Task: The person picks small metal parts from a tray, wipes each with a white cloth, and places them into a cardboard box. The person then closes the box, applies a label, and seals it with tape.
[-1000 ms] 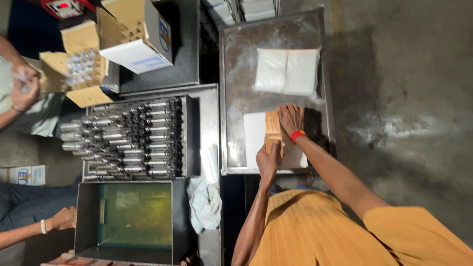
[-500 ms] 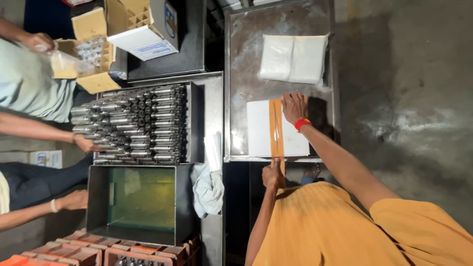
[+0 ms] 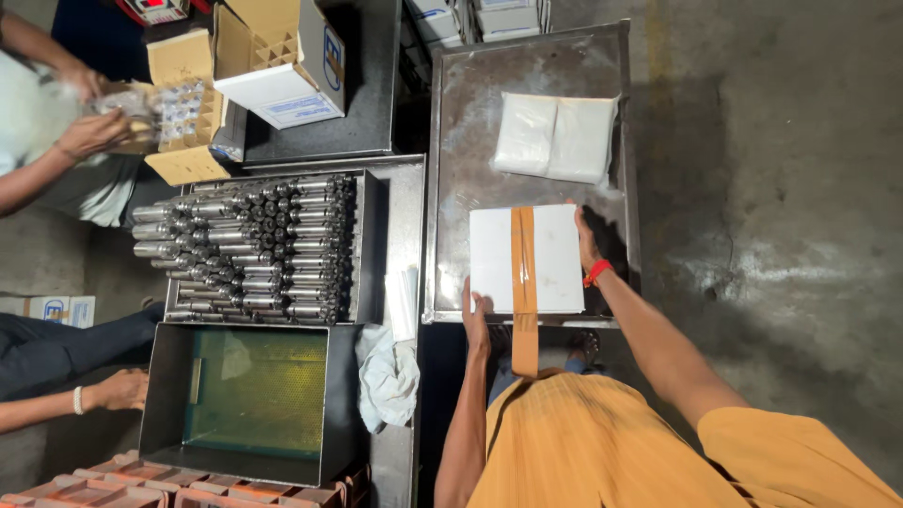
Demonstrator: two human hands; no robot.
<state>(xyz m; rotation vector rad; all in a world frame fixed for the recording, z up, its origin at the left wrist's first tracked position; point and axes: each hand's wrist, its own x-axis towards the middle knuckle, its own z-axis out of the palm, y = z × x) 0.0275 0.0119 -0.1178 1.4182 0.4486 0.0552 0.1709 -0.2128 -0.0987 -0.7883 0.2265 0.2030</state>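
A white box point(image 3: 555, 259) lies on a steel tray table point(image 3: 461, 132), with a strip of brown tape point(image 3: 523, 282) running across its top and hanging off the near edge toward my orange shirt. My right hand point(image 3: 585, 240), with a red band at the wrist, lies against the box's right side. My left hand point(image 3: 475, 315) rests at the box's near left corner. Both hands touch the box and flank it.
A plastic-wrapped white bundle point(image 3: 555, 136) lies farther back on the same table. To the left stand a tray of metal cylinders point(image 3: 249, 249), a steel bin with a green floor point(image 3: 249, 395), a cloth point(image 3: 390, 376) and open cardboard boxes point(image 3: 273, 56). Other people's hands point(image 3: 89, 132) work at the left.
My hands have left the tape strip on top of the box and moved out to its sides. The tape now lies flat across the box, and the view has shifted slightly.
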